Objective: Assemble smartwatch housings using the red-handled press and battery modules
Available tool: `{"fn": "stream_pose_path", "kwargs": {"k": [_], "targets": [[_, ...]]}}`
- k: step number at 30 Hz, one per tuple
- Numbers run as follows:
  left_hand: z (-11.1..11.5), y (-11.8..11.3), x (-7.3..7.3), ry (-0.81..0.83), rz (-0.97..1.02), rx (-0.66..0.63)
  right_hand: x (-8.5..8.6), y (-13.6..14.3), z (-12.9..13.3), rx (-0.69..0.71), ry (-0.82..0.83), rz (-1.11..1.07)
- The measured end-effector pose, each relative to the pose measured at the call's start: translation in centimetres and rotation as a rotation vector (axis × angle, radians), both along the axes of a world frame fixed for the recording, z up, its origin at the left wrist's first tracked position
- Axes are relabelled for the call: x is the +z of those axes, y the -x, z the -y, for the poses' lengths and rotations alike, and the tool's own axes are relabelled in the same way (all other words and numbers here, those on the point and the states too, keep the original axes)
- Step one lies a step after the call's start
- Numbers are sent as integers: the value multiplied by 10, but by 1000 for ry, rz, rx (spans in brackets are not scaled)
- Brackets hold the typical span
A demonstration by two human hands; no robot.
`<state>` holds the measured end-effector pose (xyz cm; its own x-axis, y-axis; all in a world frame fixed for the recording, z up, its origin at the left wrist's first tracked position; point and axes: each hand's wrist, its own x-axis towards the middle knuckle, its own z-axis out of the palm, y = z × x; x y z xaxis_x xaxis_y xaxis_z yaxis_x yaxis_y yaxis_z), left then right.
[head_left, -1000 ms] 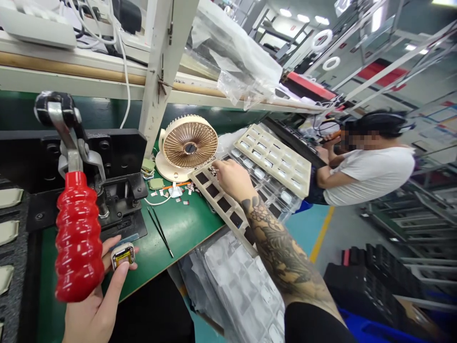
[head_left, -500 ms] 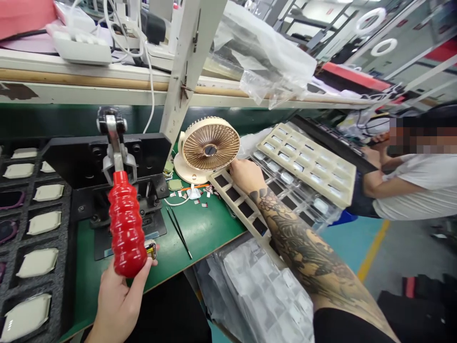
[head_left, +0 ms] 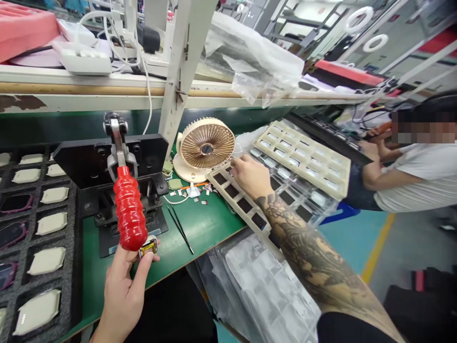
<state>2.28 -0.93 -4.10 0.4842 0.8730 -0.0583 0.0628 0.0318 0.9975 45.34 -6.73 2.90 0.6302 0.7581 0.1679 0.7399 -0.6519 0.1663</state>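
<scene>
Red ribbed plastic handle (head_left: 130, 209) of a black lever press (head_left: 110, 164) stands just above the left hand (head_left: 123, 290), whose fingers pinch a small pale case with a yellow inside (head_left: 148, 247) at the handle's lower end, over the green bench mat (head_left: 200, 228). The right hand (head_left: 252, 175), on a tattooed forearm, reaches to the far end of a beige compartment tray with dark pockets (head_left: 237, 200), beside a beige desk fan (head_left: 205, 145); its fingertips seem closed on something, though what cannot be made out. Black tweezers (head_left: 180, 228) lie on the mat between the two hands.
</scene>
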Motion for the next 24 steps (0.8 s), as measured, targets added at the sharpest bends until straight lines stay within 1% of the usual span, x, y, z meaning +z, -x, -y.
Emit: {"fn": "stream_pose_path", "kwargs": {"k": [1,3,5,6,7,9,11,13,14,16,18,21,24], "targets": [[1,-1,2,12,8,24,2,6,11,14,-76,-11],[4,-3,4,23,20,59,4,20,34,75,-339,-109],[3,-2,2,-7,8,44,2,41,57,164,-648,-287],[2,0,1,-39,-8,16,0,54,67,205,-765,-375],[0,2,0,-79,-33,-25,-4,69,75,239,-835,-444],[-4,5,-2,-177,-102,-120,-16,101,83,272,-914,-538],[-8,6,1,-279,-163,-199,-30,137,80,284,-991,-638],[-11,5,6,-351,-189,-239,-42,171,68,312,-1065,-782],[-12,3,9,-369,-187,-254,-46,186,60,342,-1091,-857],[-13,0,13,-378,-172,-268,-49,213,41,433,-1107,-969],[-14,-1,13,-388,-160,-273,-46,230,25,539,-1055,-1026],[-15,1,11,-420,-175,-263,-38,238,8,711,-912,-1053],[-15,1,11,-448,-210,-264,-31,232,4,823,-777,-1024]]}}
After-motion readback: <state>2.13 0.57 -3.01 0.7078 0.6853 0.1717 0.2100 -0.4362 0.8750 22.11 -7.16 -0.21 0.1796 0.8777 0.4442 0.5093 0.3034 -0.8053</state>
